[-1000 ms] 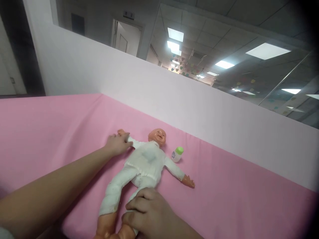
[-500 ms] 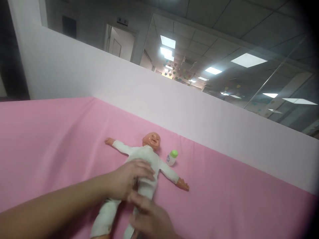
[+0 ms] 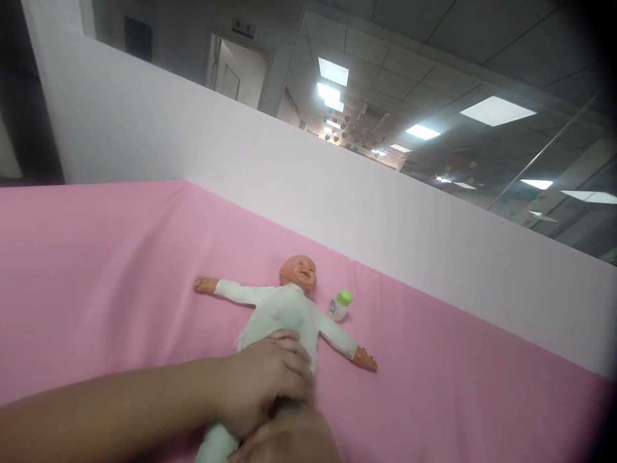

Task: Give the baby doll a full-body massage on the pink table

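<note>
A baby doll (image 3: 274, 308) in a white suit lies on its back on the pink sheet, arms spread and head toward the wall. My left hand (image 3: 270, 379) rests over the doll's lower belly, its fingers bent and pressed together against the suit. Just below it, my right hand (image 3: 289, 440) is blurred and cut by the bottom edge, close against the left hand over the doll's hip area. Both hands hide the doll's lower body; part of one white leg shows. Beside the doll's head stands a small clear bottle (image 3: 340, 307) with a green cap.
The pink sheet (image 3: 457, 386) covers the surface, with soft folds. A low white wall (image 3: 289, 186) runs along its far side. Behind it are a glass pane, an open door (image 3: 236, 74) and bright ceiling lights (image 3: 496, 110).
My left hand has slid down the doll's torso, and my right hand has come in lower, up against it. The doll's arm on the left has shifted slightly. The camera view has moved a little.
</note>
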`<action>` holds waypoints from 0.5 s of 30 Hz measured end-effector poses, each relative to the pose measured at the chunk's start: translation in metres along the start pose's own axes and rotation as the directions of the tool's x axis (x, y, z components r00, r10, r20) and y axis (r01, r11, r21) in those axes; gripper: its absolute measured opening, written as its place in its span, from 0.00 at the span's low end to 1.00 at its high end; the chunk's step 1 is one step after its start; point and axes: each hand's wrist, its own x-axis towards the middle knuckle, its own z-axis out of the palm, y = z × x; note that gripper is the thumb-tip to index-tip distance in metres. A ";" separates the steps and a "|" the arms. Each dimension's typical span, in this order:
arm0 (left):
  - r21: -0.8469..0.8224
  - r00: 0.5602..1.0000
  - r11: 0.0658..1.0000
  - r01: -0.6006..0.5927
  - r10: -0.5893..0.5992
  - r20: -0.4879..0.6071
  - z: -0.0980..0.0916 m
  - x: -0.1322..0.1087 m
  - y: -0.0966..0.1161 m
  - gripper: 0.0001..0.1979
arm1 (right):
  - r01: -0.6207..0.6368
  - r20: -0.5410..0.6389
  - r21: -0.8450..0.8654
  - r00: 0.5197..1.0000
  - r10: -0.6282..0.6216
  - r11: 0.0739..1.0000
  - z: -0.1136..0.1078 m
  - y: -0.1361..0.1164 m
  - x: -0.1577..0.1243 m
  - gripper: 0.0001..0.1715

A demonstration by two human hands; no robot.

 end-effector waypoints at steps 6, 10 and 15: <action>-0.004 0.998 1.000 0.013 -0.013 0.067 0.006 -0.001 -0.012 0.24 | -0.009 -0.170 -0.053 0.985 0.000 0.999 0.007 0.021 -0.006 0.21; -0.002 0.998 1.000 0.005 -0.005 0.064 0.010 -0.002 -0.022 0.25 | 0.075 -0.279 -0.085 0.955 -0.097 0.993 0.006 0.023 -0.005 0.23; -0.003 0.980 0.988 0.155 -0.154 -0.126 0.002 -0.006 -0.027 0.18 | 0.136 -0.417 -0.208 0.883 -0.213 0.969 -0.032 0.000 0.005 0.13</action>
